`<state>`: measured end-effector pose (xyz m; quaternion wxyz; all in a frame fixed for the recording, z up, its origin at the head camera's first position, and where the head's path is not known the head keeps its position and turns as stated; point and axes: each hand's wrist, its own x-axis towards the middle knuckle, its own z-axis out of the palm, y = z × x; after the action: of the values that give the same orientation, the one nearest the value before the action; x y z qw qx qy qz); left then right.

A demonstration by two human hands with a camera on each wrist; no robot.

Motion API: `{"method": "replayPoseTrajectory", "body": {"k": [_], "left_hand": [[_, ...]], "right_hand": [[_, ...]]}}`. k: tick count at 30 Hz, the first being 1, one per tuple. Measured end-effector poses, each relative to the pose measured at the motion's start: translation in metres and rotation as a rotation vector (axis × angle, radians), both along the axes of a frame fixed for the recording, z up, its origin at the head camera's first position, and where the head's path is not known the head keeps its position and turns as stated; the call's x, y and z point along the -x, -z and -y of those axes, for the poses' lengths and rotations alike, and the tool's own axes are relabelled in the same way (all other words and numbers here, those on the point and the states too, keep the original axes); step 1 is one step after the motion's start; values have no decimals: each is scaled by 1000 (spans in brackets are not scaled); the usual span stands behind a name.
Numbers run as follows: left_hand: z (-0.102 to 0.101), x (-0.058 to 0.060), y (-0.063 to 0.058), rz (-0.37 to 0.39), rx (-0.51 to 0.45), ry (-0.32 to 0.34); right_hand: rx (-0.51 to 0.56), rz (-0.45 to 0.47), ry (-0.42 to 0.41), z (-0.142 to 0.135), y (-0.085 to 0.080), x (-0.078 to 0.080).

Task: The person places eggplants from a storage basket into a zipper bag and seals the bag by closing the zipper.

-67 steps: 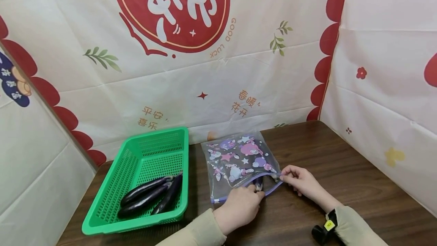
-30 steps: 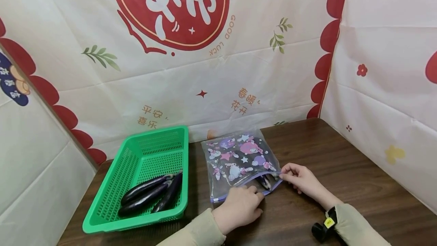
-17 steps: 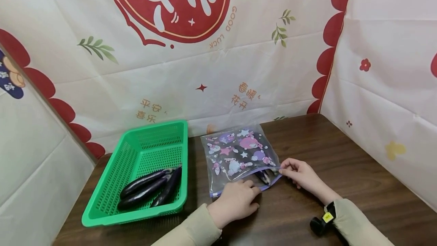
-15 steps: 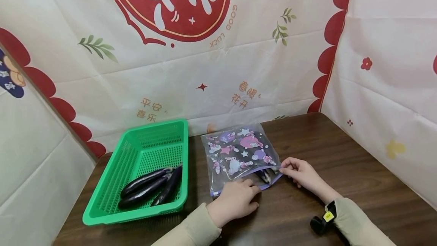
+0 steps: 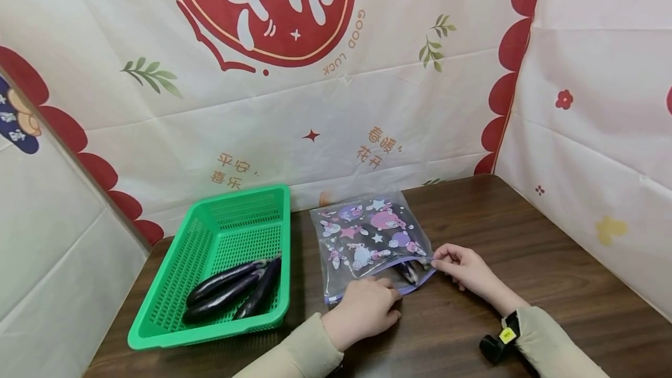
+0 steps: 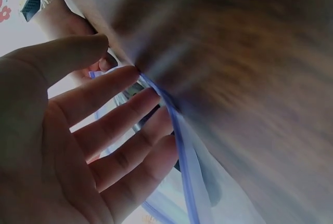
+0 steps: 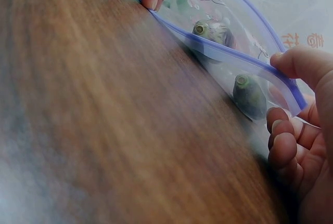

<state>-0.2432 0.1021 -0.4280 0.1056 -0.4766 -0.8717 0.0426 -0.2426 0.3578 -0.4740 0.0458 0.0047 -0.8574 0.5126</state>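
Observation:
A clear zip bag (image 5: 362, 238) printed with pink and purple figures lies on the table, its purple zip mouth gaping toward me. Inside it are two eggplants (image 7: 216, 33), their green stem ends toward the mouth. With fingers nearly straight, my left hand (image 5: 364, 311) touches the mouth's near edge. My right hand (image 5: 462, 272) pinches the right corner of the zip edge between thumb and fingers. A green basket (image 5: 287, 284) stands to the left, holding three dark eggplants (image 5: 223, 299) side by side. Print on the bag hides most of the bagged eggplants.
The brown wooden table (image 5: 493, 226) ends against a pale printed cloth (image 5: 294, 115) hung behind and at both sides. A black strap device (image 5: 499, 343) is worn on the right wrist.
Earlier, my left fingers were on an eggplant's stem end at the bag's mouth; they let go and moved back to its near edge. My right hand stays at the corner.

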Motion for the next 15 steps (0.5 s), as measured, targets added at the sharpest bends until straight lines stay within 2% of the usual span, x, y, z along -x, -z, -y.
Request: {"method": "replayPoseTrajectory", "body": {"k": [7,15], "left_hand": [[-1,-1,0,-41,-27,-2],[2,-2,-3,-12,16,-35]], "right_hand": [[18,-11,-8,1,-1,-1],[20,-34,-47,1,2,-2]]}}
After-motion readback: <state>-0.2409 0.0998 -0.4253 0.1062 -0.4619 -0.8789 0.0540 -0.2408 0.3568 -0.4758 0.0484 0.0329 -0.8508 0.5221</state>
